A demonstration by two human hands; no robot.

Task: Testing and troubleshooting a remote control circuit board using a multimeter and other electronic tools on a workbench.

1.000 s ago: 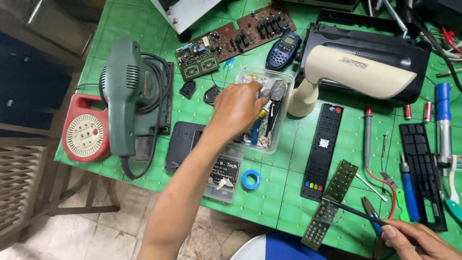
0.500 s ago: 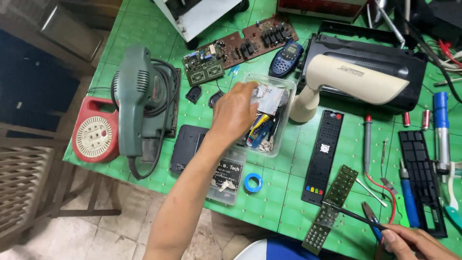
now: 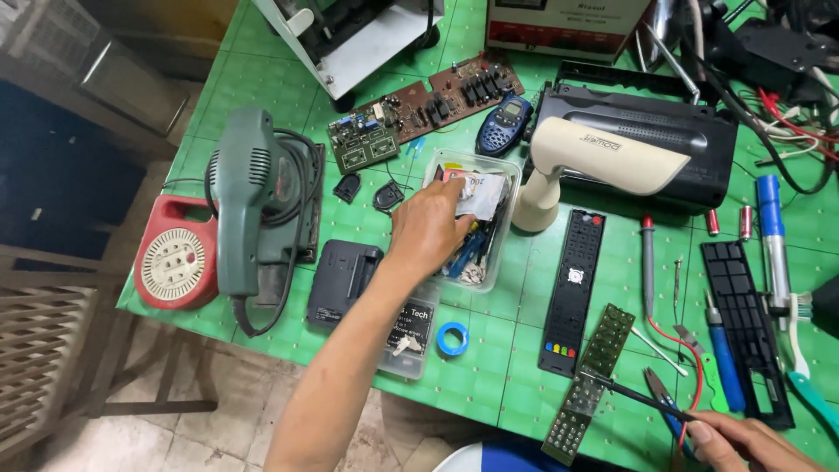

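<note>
Clear plastic box (image 3: 476, 262) — cluttered, left hand (image 3: 426, 232) inside.

1. A clear parts box (image 3: 489, 262) is set mid-surface (image 3: 262, 79).
2. A sander (image 3: 253, 205) is laid to its left.
3. A remote casing (image 3: 574, 293) is placed to its right.
4. Circuit boards (image 3: 419, 109) lie behind it.

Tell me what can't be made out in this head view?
- Left hand: fingertips hidden inside the clear box; what they grasp is unclear.
- Right hand: cut off by the bottom edge, holding a thin tool.
- Box contents: too small and jumbled.
</note>
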